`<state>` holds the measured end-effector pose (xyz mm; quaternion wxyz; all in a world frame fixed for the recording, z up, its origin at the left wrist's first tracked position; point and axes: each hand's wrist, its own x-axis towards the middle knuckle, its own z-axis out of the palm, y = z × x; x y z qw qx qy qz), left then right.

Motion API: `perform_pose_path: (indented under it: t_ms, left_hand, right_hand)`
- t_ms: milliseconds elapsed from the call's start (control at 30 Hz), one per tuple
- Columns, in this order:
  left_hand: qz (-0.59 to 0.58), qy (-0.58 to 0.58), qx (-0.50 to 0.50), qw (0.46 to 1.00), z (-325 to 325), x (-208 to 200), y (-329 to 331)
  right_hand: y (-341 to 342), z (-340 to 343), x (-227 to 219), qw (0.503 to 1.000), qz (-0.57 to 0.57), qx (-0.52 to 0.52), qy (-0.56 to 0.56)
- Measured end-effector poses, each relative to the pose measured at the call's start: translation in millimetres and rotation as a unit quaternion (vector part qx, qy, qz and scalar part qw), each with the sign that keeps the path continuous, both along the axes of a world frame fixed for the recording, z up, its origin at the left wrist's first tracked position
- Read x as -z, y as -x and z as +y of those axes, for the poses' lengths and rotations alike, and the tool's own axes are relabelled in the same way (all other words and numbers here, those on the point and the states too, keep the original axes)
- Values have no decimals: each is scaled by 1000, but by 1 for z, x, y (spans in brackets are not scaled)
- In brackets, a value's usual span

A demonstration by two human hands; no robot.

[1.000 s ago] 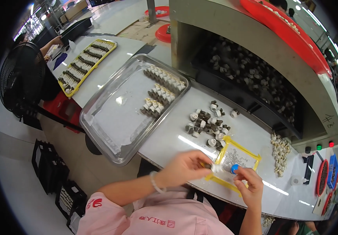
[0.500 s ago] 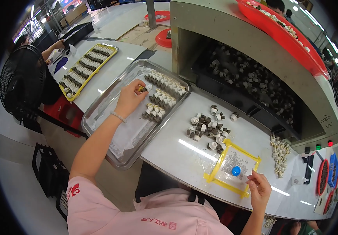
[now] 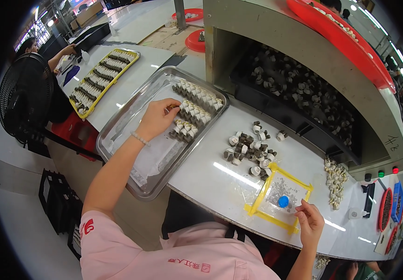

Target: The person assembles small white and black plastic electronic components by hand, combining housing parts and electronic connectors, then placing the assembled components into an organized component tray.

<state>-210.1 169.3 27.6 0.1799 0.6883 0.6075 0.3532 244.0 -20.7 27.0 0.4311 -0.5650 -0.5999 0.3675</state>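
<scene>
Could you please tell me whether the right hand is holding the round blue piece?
No, the round blue piece lies inside the yellow tape, apart from the right hand.

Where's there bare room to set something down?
Bare: the white tabletop between the metal tray and yellow-taped square, and the tray's papered left part, though your left forearm crosses it. Crowded: the tray's right side, with rows of white-and-dark pieces, and the loose pile at the square's far corner.
</scene>
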Motion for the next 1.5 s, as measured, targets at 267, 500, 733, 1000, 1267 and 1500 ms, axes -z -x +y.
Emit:
perform_pose_path:
  t_ms: [267,500,733,1000,1267,1500]
  left_hand:
    - [21,-20,-11,1000,-22,-19,-1]
    - [99,0,58,993,-67,-22,-13]
    - [115,8,24,993,-66,-9,-10]
    - [148,-56,26,987,-66,-10,-4]
    - [200,-125,84,968,-62,-1,-8]
    - [260,-186,111,941,-54,9,0]
  right_hand:
    - [-8,-3,2,1000,-14,0,10]
    - [-4,3,2,1000,-21,-4,15]
    - [12,8,-7,999,-41,14,-15]
    - [31,12,-14,998,-64,-14,-17]
    - [66,27,-20,996,-78,-37,-26]
    - [74,33,-21,992,-108,-72,0]
